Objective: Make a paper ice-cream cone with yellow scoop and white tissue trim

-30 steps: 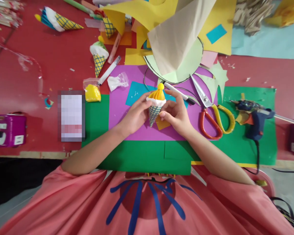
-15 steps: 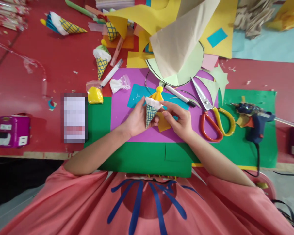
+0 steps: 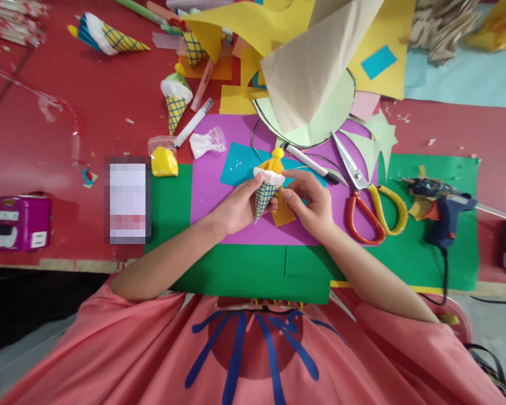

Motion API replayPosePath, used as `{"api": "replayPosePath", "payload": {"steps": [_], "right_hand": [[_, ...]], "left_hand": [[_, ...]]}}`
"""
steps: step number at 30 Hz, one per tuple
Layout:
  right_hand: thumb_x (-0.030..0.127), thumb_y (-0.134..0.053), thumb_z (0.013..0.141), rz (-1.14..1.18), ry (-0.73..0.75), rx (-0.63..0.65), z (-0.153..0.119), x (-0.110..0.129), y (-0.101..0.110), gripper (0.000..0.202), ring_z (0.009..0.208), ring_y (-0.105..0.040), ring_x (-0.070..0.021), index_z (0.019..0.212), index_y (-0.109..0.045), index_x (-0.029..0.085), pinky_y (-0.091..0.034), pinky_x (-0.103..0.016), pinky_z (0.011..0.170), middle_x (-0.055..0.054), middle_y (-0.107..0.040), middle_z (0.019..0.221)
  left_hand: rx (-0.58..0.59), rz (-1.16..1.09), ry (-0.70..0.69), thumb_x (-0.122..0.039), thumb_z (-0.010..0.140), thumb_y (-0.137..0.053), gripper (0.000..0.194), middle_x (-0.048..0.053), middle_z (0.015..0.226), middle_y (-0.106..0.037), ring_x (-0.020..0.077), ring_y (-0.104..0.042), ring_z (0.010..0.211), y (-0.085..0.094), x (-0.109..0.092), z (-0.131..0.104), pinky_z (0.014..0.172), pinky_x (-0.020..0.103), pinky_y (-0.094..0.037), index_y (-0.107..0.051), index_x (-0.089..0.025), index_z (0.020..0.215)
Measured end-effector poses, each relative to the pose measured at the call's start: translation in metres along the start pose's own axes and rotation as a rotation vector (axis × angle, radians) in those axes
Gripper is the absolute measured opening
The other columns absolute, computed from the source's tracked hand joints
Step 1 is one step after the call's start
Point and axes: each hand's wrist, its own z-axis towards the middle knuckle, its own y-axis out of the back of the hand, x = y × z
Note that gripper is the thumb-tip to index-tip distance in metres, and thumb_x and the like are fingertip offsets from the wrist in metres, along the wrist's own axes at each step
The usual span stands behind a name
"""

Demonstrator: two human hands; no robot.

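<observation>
My left hand (image 3: 242, 207) is closed around a small paper ice cream cone (image 3: 265, 198), pale yellow with a blue grid. A white clay rim circles its mouth, with a yellow folded top and a yellow ball above. The cone's tip points down toward me. My right hand (image 3: 312, 201) is beside it, the index fingertip touching the white rim on the right; its thumb and index are apart. Under the hands lie an orange paper piece (image 3: 284, 209) and a purple sheet (image 3: 219, 225). Scissors (image 3: 360, 191) with red and yellow handles lie to the right.
A glue gun (image 3: 441, 211) rests on the green sheet (image 3: 307, 273) at right. A phone (image 3: 127, 202), bagged yellow clay (image 3: 164, 161) and a white marker (image 3: 194, 122) are left. Finished cones (image 3: 176, 107) lie farther back. A large beige paper cone (image 3: 316, 67) stands at the back.
My left hand and the cone have shifted slightly right, and its thumb now presses at the white rim. My right index finger has moved up slightly along the rim.
</observation>
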Motion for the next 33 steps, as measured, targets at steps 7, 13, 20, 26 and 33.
{"api": "replayPosePath", "payload": {"steps": [7,13,20,26,33], "right_hand": [[0.034,-0.056,0.096,0.003,-0.004,-0.116,-0.002,0.003,0.0,0.011,0.058,-0.059,-0.0095,0.098,-0.061,0.024,-0.048,-0.025,0.054,0.001,-0.065,0.076],[0.036,-0.052,0.098,0.074,-0.044,-0.102,-0.004,0.001,0.001,0.016,0.054,-0.058,-0.008,0.096,-0.06,0.023,-0.049,-0.024,0.053,0.002,-0.063,0.076],[0.036,-0.052,0.096,0.417,-0.186,-0.089,0.004,-0.002,0.003,0.024,0.048,-0.054,-0.0084,0.077,-0.051,0.023,-0.043,-0.023,0.046,0.004,-0.06,0.064],[0.045,-0.052,0.097,0.345,-0.281,-0.209,0.009,-0.001,0.007,0.044,0.034,-0.039,-0.0064,0.06,-0.047,0.021,-0.03,-0.023,0.036,0.005,-0.051,0.046],[0.055,-0.066,0.086,0.294,-0.176,-0.199,0.012,0.0,0.007,0.034,0.051,-0.052,-0.0101,0.11,-0.061,0.031,-0.043,-0.026,0.047,0.003,-0.057,0.074]], "left_hand": [[-0.024,0.388,-0.209,-0.05,0.063,-0.087,0.069,-0.001,0.089,-0.067,0.0098,-0.061,0.064,0.002,0.0,-0.006,0.062,0.023,-0.051,-0.052,-0.023,0.116],[-0.065,0.851,-0.549,-0.052,0.076,-0.075,0.072,0.009,0.144,-0.05,0.0252,-0.05,0.133,0.016,0.001,-0.001,0.113,0.039,-0.041,-0.043,-0.026,0.135],[-0.048,1.094,-0.695,-0.045,0.088,-0.066,0.067,0.01,0.149,-0.045,0.0261,-0.05,0.136,0.018,0.003,-0.002,0.112,0.04,-0.043,-0.034,-0.031,0.145],[-0.144,1.155,-0.77,-0.032,0.083,-0.071,0.053,0.008,0.128,-0.06,0.0211,-0.062,0.117,0.022,0.001,0.0,0.099,0.032,-0.051,-0.046,-0.025,0.129],[-0.189,1.347,-0.766,-0.021,0.077,-0.075,0.048,0.005,0.122,-0.066,0.0216,-0.064,0.114,0.028,-0.008,0.001,0.097,0.031,-0.051,-0.056,-0.025,0.121]]}}
